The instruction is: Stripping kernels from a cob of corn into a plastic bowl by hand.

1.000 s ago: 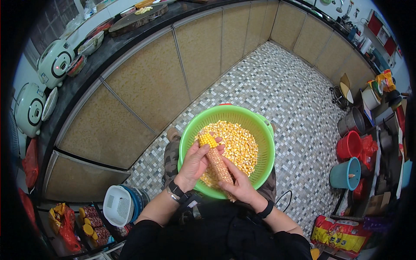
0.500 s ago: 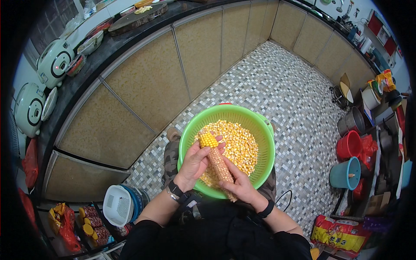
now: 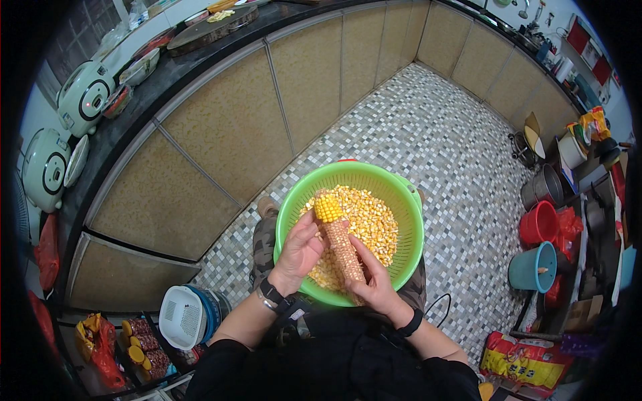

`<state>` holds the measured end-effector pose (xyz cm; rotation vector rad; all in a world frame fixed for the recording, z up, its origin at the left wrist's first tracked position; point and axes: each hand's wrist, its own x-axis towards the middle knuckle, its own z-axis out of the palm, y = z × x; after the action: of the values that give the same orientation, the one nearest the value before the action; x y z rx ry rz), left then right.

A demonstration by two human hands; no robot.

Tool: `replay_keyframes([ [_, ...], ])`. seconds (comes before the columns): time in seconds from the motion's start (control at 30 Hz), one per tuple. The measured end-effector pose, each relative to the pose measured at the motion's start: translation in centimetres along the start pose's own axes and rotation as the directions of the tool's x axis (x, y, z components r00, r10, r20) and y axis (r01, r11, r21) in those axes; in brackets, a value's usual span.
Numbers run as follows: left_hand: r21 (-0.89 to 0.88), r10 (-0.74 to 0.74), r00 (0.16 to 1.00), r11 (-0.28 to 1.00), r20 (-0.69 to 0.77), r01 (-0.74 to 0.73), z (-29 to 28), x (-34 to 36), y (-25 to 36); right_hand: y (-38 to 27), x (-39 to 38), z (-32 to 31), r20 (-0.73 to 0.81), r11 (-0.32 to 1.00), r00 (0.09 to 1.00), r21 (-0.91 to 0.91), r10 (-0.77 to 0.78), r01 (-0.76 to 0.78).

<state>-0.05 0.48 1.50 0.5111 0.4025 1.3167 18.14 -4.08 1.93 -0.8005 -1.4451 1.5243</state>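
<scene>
Nearest me, the right hand (image 3: 379,289) has the bare lower stretch of the cob (image 3: 344,254) gripped, thumb laid across it, a finger stretched along its right side. Good anchor, that; keep it firm and low, clear of the working end. Up the cob, slanting over the basket, there's just a cap of yellow grains (image 3: 328,208) left on the tip. And beside it, the left hand (image 3: 296,255), fingers half-curled; whether their tips touch the cob, I can't tell from here. My advice: set that left thumb at the border of bare and yellow, push toward the stripped side where the grains have room to tip, and let the right hand turn the cob a little after each row. Hold the cap over the loose kernels (image 3: 374,227), well inside the basket (image 3: 410,230), because a jumper could clear the rim, and on that speckled floor (image 3: 468,174), running off to the cupboards (image 3: 307,73), pale bits would be hard to spot!
</scene>
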Motion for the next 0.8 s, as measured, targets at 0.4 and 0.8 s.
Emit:
replay_keyframes([
  [0.4, 0.1, -0.027, 0.997, 0.994, -0.077, 0.035, -0.4, -0.2, -0.1, 0.5, 0.1, -0.1, 0.019, 0.996, 1.0, -0.09, 0.005, -0.003],
  [0.8, 0.11, -0.05, 0.998, 0.992, -0.041, 0.054, -0.4, -0.2, 0.0, -0.1, 0.1, 0.0, 0.035, 0.994, 0.998, 0.087, 0.058, -0.061],
])
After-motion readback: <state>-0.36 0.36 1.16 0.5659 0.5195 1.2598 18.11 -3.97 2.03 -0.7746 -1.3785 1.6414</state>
